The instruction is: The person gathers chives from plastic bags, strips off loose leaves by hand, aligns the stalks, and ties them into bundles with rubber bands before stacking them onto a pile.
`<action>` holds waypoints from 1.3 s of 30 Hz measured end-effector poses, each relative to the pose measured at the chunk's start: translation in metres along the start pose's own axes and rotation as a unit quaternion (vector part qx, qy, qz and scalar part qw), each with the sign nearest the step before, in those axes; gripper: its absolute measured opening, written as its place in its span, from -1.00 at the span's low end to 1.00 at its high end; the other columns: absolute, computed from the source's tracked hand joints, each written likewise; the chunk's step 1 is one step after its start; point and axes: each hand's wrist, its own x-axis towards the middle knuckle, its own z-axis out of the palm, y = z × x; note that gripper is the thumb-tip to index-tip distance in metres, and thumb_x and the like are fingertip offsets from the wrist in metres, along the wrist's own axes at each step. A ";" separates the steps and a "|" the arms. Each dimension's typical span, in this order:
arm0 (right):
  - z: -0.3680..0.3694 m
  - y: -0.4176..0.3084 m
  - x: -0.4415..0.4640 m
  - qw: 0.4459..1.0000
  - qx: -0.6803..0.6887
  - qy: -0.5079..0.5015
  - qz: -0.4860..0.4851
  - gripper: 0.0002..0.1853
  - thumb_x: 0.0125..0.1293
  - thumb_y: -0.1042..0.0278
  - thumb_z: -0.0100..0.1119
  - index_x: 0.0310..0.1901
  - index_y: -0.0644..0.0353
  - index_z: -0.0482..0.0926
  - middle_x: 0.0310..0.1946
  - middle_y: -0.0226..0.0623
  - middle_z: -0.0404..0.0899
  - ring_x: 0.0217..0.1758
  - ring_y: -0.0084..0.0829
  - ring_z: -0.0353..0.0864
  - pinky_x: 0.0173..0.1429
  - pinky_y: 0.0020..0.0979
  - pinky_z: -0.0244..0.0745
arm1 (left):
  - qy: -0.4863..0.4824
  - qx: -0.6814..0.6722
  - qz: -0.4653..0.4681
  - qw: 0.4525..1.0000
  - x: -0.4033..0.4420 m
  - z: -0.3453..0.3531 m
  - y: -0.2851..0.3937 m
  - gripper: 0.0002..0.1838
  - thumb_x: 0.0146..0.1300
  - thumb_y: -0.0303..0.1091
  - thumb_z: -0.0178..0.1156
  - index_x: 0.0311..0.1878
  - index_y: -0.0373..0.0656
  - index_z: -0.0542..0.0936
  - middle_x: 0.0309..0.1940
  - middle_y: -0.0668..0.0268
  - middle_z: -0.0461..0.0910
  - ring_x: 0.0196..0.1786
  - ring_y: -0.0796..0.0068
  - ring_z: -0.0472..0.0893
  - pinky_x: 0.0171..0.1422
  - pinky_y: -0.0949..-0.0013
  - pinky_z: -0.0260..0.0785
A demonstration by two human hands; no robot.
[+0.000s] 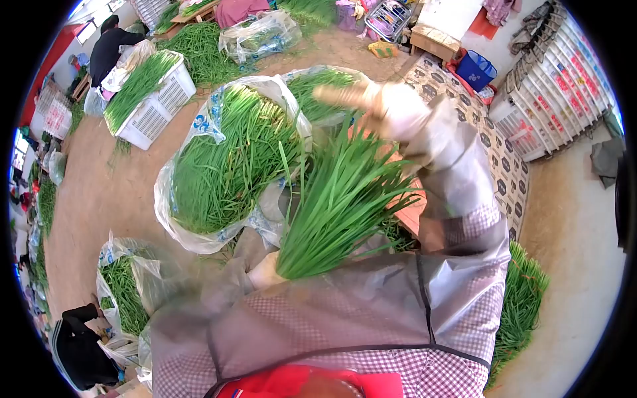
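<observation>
A loose bunch of garlic chives (338,205) fans up and to the right in front of my chest. My left hand (267,272), gloved in a pale colour, is closed around its lower end. My right hand (391,109) reaches out above the bunch, apart from it. Motion smears its fingers, so their grip cannot be made out. Left of the bunch stands an open clear plastic bag (167,199) packed with chives (232,152). Behind it, near my right hand, a second bag holds more chives (322,83). An orange-pink surface (410,215) shows under my right arm.
A white crate (156,113) of chives stands at upper left beside a person in dark clothes (109,50). Another person (83,351) is at lower left near a bag of chives (126,292). More chives (521,305) lie at my right. Stacked white crates (551,86) line the right wall.
</observation>
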 end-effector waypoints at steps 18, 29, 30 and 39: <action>-0.035 0.095 -0.050 0.955 0.126 0.118 0.241 -0.78 0.32 0.39 0.11 -0.04 0.23 0.59 -0.50 -0.44 0.58 -0.48 -0.67 0.49 -0.42 -0.56 0.41 | -0.010 0.017 -0.014 1.000 -0.002 -0.005 0.004 -0.41 0.06 -0.25 0.36 0.18 -0.18 0.44 0.02 0.19 0.55 0.03 0.29 0.57 0.14 0.28 0.42; 0.054 0.106 -0.071 0.976 -0.110 -0.040 0.185 -0.54 0.10 0.15 0.22 0.10 -0.22 0.54 -0.05 -0.22 0.60 0.01 -0.29 0.57 0.11 -0.27 0.42 | -0.010 0.023 -0.024 0.999 -0.001 -0.007 0.007 -0.40 0.05 -0.25 0.36 0.18 -0.18 0.44 0.01 0.19 0.56 0.02 0.29 0.58 0.13 0.28 0.43; 0.057 0.114 -0.073 0.963 -0.119 -0.140 0.199 -0.58 0.12 0.25 0.21 0.08 -0.16 0.56 -0.11 -0.18 0.62 -0.04 -0.24 0.60 0.04 -0.27 0.46 | -0.010 0.023 -0.024 0.999 -0.001 -0.006 0.007 -0.40 0.05 -0.25 0.36 0.18 -0.19 0.44 0.01 0.19 0.56 0.02 0.29 0.58 0.13 0.28 0.43; 0.014 0.126 -0.060 0.931 0.082 0.044 0.353 -0.75 0.29 0.35 0.02 -0.05 -0.01 0.62 -0.26 -0.15 0.66 -0.14 -0.19 0.64 -0.03 -0.31 0.48 | -0.004 0.018 -0.028 0.999 -0.007 -0.008 0.006 -0.39 0.04 -0.25 0.36 0.18 -0.19 0.43 0.01 0.19 0.56 0.02 0.28 0.58 0.12 0.28 0.43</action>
